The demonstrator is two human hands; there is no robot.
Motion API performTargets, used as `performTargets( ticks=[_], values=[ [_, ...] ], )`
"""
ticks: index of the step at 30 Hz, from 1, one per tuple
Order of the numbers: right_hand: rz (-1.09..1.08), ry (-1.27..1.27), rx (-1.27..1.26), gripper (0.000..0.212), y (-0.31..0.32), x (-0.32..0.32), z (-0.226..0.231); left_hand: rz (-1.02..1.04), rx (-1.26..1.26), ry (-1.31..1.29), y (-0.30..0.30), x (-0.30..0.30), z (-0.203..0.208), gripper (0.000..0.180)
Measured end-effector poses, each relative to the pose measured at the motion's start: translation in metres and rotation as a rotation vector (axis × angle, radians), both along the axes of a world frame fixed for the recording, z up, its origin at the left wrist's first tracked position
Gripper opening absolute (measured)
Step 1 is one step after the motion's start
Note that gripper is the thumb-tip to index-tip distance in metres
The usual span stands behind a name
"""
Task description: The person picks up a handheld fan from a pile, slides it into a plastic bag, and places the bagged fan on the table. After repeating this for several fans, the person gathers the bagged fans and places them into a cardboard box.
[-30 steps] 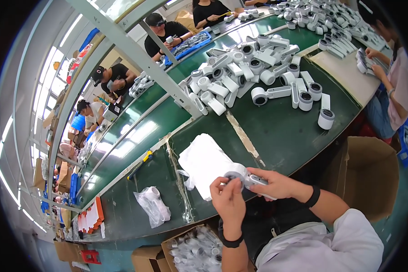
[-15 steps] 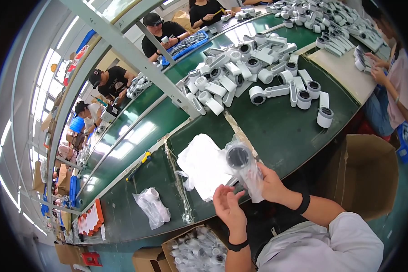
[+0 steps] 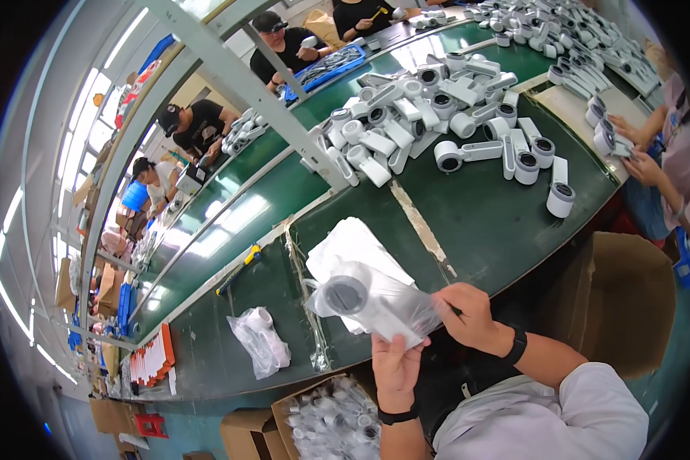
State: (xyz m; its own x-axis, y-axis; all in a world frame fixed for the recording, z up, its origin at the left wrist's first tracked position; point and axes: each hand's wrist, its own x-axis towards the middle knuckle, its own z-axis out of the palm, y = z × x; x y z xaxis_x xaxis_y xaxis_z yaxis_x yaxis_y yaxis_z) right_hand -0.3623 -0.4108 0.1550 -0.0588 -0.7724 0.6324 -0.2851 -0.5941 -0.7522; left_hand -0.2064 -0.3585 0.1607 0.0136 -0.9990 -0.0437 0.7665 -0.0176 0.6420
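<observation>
A white handheld device with a round, grey-faced head (image 3: 345, 296) lies inside a clear plastic bag (image 3: 418, 307), above a stack of white bags (image 3: 356, 236) on the green bench. My left hand (image 3: 395, 369) grips the handle end from below, thumb on top. At the bag's right end, my right hand (image 3: 469, 316) pinches the loose plastic between thumb and fingers. Another bagged device (image 3: 259, 342) lies on the bench to the left.
Many unbagged white devices (image 3: 406, 115) are piled at the back of the bench. A yellow-and-black tool (image 3: 239, 268) lies left. Bagged devices (image 3: 333, 422) fill a carton below the bench edge; an open carton (image 3: 629, 307) stands right. Co-workers sit along the far side and right.
The bagged device has moved left and tipped over toward the white stack. My left hand has closed on its handle end; my right hand has shifted from the device to the bag's end.
</observation>
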Motion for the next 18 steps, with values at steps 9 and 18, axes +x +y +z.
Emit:
performTargets(
  ticks=[9, 18],
  values=[
    [0.386, 0.114, 0.175, 0.012, 0.003, -0.004, -0.015, 0.805, 0.069, -0.517, 0.056, 0.116, 0.031, 0.038],
    [0.338, 0.106, 0.403, 0.010, -0.004, 0.008, -0.032, 1.279, 0.486, -1.005, 0.067, 0.295, -0.001, 0.052]
  ],
)
